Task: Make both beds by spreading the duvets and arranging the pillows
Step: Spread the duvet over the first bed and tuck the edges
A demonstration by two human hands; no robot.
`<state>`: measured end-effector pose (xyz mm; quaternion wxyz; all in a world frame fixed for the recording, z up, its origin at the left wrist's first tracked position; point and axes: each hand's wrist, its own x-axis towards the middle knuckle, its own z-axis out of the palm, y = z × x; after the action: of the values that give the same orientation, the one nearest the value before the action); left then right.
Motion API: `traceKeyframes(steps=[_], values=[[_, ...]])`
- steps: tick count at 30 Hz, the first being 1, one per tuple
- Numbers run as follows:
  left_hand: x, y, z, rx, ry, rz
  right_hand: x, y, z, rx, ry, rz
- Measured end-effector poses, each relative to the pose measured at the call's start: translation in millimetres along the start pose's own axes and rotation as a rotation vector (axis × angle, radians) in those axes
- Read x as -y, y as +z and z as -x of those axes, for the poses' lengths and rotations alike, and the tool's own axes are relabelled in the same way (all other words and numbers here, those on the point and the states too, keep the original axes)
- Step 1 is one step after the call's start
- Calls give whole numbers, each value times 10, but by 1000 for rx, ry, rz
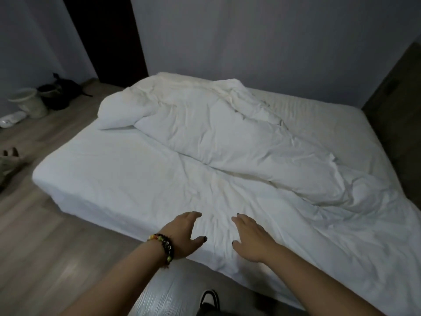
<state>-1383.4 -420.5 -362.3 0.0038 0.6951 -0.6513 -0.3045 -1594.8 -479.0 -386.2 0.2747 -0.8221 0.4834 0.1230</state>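
Observation:
A low bed [75, 179] with a white sheet fills the middle of the view. A white duvet [216, 133] lies crumpled in a long heap from the far left corner toward the right side, its near part spread flat to the front edge. My left hand [184, 233], with a beaded bracelet at the wrist, and my right hand [250, 236] reach over the near edge, fingers straight, palms down on or just above the white cloth. Neither hand holds anything. No pillow shows apart from the heap.
Wooden floor [45, 247] runs along the left. A pale bucket [29, 103], a dark bag [59, 92] and a white object [12, 119] sit at the far left wall. A dark doorway [109, 37] stands behind. A wooden panel [396, 110] borders the right side. My shoe [209, 299] is below.

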Motion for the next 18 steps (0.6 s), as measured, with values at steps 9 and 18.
traceKeyframes(steps=[9,18], values=[[945,-768,-423,-63,-88,30,557,-494,-1212,79,8,29],[2242,-1284,-464,-57,-151,103,1776,-594,-2156,79,-53,28]])
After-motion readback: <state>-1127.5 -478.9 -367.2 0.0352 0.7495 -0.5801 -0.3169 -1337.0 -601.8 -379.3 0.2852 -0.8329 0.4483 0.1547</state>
